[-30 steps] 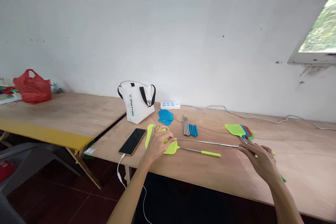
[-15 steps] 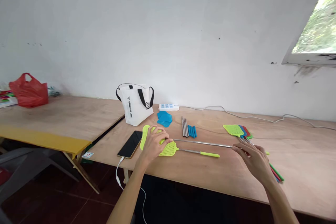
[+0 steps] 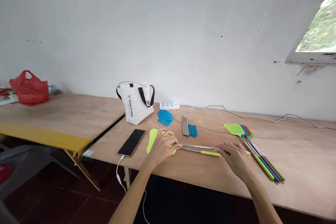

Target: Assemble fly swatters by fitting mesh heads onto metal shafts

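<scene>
Between my hands runs the metal rod of a yellow-green fly swatter (image 3: 198, 146). My left hand (image 3: 163, 148) is closed on its head end, hiding much of the mesh. My right hand (image 3: 235, 157) pinches the rod near the grip, whose yellow-green tip shows past the fingers. Just below the rod lies a second yellow-green fly swatter (image 3: 210, 153) on the table, its head partly under my left hand. To the right, several fly swatters (image 3: 262, 161) in yellow-green, blue, red and green lie side by side. Beyond the rod are metal tubes (image 3: 185, 126), blue grips (image 3: 192, 130) and blue swatter heads (image 3: 165, 117).
A phone (image 3: 132, 142) on a white cable lies left of my left hand. Behind it stand a white bag (image 3: 138, 106) and a power strip (image 3: 169, 106) by the wall. A red plastic bag (image 3: 30, 89) sits on the adjoining table (image 3: 70, 112).
My right hand has moved left toward my left hand, and the exposed rod between them is shorter. My left hand has shifted slightly right. The row of fly swatters at right is uncovered now.
</scene>
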`<act>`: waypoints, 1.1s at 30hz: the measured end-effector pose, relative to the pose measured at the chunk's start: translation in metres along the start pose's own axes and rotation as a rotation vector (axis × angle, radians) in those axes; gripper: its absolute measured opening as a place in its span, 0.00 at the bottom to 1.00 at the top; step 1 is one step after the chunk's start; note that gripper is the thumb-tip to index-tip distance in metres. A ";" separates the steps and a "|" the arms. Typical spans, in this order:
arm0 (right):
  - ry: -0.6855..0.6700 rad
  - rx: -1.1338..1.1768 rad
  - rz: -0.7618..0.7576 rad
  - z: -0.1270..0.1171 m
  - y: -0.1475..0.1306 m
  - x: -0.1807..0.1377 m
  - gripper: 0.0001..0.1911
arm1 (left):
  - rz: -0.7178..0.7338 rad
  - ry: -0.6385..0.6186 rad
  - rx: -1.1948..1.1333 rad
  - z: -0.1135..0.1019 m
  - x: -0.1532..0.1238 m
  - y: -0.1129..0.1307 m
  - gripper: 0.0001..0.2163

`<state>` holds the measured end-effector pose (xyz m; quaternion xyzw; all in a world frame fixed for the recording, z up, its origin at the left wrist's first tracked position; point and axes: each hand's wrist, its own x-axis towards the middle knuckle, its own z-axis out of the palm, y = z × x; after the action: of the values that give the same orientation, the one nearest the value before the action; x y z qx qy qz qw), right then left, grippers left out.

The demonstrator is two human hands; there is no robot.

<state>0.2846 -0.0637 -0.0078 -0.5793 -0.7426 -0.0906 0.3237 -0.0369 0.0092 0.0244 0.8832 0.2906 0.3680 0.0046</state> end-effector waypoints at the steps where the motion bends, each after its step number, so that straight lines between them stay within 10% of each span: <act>1: 0.003 0.002 0.003 0.001 -0.001 0.000 0.24 | -0.006 0.009 -0.001 -0.001 -0.001 -0.001 0.13; 17: 0.055 -0.005 -0.067 0.026 -0.076 0.005 0.26 | 0.032 0.032 -0.071 0.036 -0.002 0.029 0.12; 33: -0.089 0.047 -0.024 0.031 -0.016 -0.001 0.20 | -0.062 -0.094 -0.036 0.024 -0.003 0.005 0.08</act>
<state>0.2581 -0.0537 -0.0283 -0.5660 -0.7650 -0.0512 0.3029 -0.0203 0.0089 0.0058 0.8899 0.3108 0.3308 0.0456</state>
